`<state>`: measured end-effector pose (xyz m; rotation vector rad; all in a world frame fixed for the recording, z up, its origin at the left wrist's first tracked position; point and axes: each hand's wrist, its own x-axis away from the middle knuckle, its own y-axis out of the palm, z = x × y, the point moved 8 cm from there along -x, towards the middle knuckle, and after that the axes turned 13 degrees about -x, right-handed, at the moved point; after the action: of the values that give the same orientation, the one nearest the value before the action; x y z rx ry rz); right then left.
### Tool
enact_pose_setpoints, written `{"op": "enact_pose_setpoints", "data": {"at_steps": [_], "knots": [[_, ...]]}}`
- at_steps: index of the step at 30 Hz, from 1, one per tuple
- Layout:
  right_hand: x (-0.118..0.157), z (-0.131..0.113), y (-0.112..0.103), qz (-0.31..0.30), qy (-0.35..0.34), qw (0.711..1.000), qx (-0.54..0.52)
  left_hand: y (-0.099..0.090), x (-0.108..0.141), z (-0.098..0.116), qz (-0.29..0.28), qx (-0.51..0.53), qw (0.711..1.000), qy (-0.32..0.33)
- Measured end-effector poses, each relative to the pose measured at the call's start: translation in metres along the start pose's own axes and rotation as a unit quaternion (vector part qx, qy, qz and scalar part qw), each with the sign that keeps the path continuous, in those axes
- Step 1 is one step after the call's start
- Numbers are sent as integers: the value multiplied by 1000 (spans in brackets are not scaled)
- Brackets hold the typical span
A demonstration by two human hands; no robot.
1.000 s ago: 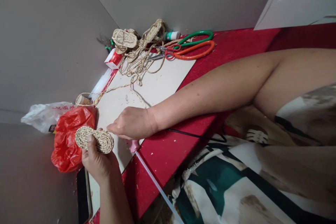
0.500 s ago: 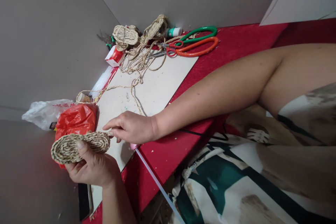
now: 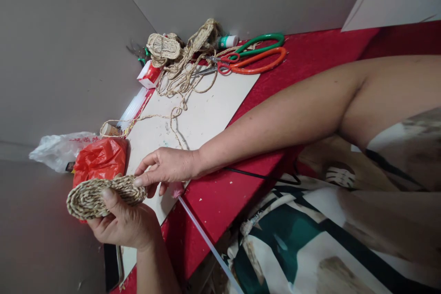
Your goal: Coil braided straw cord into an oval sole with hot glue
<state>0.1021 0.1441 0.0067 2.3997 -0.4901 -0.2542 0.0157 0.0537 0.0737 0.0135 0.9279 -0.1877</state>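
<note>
A shoe-sole-shaped braided straw piece [image 3: 87, 198] is held up over the left end of the table, its coiled rows facing me. My left hand [image 3: 126, 223] is closed on its middle, thumb on top and fingers underneath. At its right end, my right hand [image 3: 165, 167] pinches the edge between thumb and fingers; some fingertips are hidden behind it. A thin straw cord [image 3: 174, 124] runs across the white board [image 3: 203, 121] and passes behind my right hand. Whether it joins the braided piece is hidden.
At the back lie a heap of straw cord [image 3: 182, 71], another coiled straw piece [image 3: 163, 49], scissors with green and orange handles [image 3: 257, 68], and a red-white box [image 3: 150, 75]. A red plastic bag [image 3: 99, 158], phone [image 3: 113, 266] and clear tube [image 3: 206, 239] are nearer.
My right hand has turned and its thumb now presses on the right end of the straw piece, where earlier the fingers were just at its edge. My left hand keeps its hold.
</note>
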Motion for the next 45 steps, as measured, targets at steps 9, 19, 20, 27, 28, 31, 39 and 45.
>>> {"op": "enact_pose_setpoints", "data": {"at_steps": [9,19,20,27,28,31,39,45], "knots": [[-14,-4,2,-29,-65,997,-28,5,9,0,-37,52,997,-38],[-7,-12,3,-55,-99,993,35,5,8,4,-37,30,999,-1],[-7,-14,1,-47,-114,992,41,5,9,3,-37,39,999,-5],[-9,-18,-1,-46,-135,987,71,9,13,-2,-49,37,998,-33],[-9,-17,-2,-46,-131,988,67,8,13,-2,-49,41,997,-32],[-9,-16,-1,-62,-134,987,62,7,12,0,-44,48,998,-24],[-10,-19,-1,-63,-153,981,100,12,18,-4,-65,72,993,-67],[-13,-4,-3,-86,-81,989,94,1,3,-4,-21,34,998,-47]]}}
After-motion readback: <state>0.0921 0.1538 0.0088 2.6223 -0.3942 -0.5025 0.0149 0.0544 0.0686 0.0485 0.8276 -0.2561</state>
